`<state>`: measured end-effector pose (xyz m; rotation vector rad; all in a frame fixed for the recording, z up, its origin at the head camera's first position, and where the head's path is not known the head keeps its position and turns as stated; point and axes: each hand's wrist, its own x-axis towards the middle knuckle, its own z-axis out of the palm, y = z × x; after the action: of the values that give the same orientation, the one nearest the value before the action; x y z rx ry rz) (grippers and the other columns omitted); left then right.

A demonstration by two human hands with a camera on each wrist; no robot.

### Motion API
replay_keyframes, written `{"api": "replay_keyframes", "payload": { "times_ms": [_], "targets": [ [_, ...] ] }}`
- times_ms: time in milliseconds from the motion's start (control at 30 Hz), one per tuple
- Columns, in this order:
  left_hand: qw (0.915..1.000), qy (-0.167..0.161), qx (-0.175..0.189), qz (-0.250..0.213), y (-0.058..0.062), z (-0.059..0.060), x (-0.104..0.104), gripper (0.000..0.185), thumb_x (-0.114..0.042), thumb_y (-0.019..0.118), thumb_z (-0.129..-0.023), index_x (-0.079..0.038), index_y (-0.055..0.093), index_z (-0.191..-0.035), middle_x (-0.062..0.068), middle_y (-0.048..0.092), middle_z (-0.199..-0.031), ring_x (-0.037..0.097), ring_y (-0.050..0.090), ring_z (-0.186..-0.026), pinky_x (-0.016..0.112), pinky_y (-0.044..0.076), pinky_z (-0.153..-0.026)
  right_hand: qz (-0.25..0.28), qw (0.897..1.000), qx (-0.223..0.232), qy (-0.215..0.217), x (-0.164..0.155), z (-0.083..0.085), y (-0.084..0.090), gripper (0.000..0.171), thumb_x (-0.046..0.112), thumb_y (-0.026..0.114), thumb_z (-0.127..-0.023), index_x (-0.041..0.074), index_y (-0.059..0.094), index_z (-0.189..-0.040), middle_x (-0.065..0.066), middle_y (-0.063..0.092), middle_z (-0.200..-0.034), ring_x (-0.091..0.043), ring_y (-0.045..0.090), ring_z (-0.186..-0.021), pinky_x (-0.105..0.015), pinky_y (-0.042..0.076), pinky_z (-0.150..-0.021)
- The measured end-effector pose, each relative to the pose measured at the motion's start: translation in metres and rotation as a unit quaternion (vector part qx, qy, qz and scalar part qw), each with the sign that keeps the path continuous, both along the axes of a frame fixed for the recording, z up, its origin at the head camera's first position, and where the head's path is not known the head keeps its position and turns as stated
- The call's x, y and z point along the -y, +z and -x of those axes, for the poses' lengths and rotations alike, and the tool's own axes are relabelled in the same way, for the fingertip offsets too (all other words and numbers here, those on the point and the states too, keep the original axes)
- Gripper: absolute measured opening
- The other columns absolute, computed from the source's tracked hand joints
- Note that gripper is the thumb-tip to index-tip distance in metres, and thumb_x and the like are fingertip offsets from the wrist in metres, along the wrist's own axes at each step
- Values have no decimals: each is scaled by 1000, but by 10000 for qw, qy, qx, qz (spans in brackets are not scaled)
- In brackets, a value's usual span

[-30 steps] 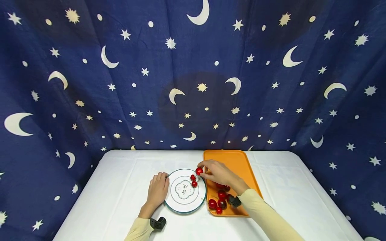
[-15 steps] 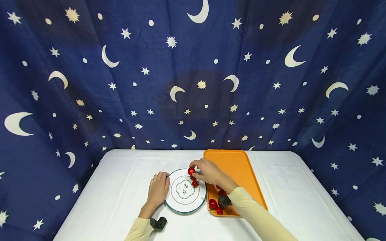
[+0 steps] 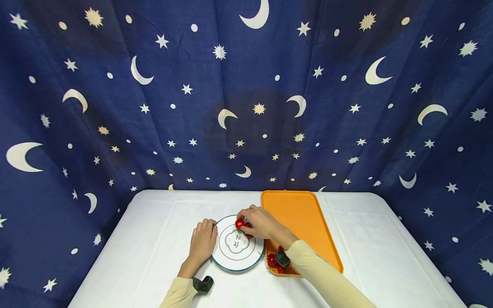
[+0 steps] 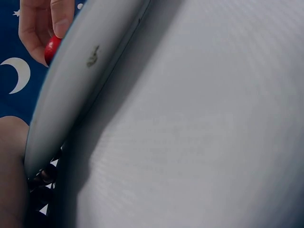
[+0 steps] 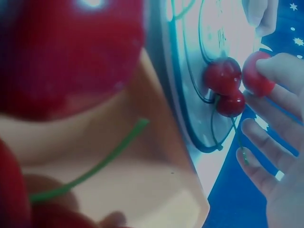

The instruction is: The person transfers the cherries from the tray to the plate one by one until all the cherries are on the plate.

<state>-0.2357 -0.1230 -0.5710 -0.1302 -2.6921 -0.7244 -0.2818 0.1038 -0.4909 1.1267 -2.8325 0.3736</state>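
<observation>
My right hand [image 3: 262, 223] pinches a red cherry [image 3: 239, 224] between thumb and fingertips, close over the upper right part of a round white plate [image 3: 231, 262]. In the right wrist view, two stemmed cherries [image 5: 222, 76] lie on the plate right beside the held cherry; the other fingers are spread. At the plate's left rim my left hand [image 3: 203, 239] holds the edge with bent fingers; some fingertips are hidden. The plate's pale side fills much of the left wrist view, with a held cherry [image 4: 52, 47] showing past its rim.
An orange tray [image 3: 294, 205] lies to the right of the plate, close against it. Several cherries [image 3: 271, 259] are at its near end, partly covered by the right wrist. A white cloth [image 3: 161, 222] covers the table, with a blue star-patterned curtain [image 3: 185, 107] behind.
My right hand has moved left from near the tray's edge to over the plate, carrying the cherry, and has come slightly lower. The left hand stays at the plate's rim.
</observation>
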Motion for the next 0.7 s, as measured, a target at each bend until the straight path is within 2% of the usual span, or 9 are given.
{"api": "replay_keyframes", "payload": {
  "times_ms": [367, 533, 700],
  "targets": [
    [9990, -42, -431, -131, -4, 3, -1, 21, -19, 51, -104, -5, 64, -113, 10, 62, -101, 26, 52, -93, 41, 41, -81, 162, 9998, 72, 20, -2, -1, -4, 29, 28, 78, -90, 18, 70, -117, 2, 73, -110, -15, 58, -99, -34, 51, -88],
    [9993, 1, -314, -194, -5, 3, -1, 23, -21, 50, -105, -5, 64, -114, 10, 62, -102, 27, 53, -95, 42, 41, -83, 95, 9999, 85, -7, -3, -2, -5, 29, 27, 78, -91, 17, 70, -117, 1, 74, -111, -16, 58, -100, -36, 51, -90],
    [9998, -13, -117, -176, 0, 0, -1, 23, -20, 51, -105, -4, 64, -115, 11, 63, -103, 26, 53, -95, 42, 41, -83, 10, 9998, 173, -63, -3, -5, -7, 29, 28, 77, -91, 18, 70, -118, 2, 74, -112, -16, 57, -98, -35, 52, -89]
  ]
}}
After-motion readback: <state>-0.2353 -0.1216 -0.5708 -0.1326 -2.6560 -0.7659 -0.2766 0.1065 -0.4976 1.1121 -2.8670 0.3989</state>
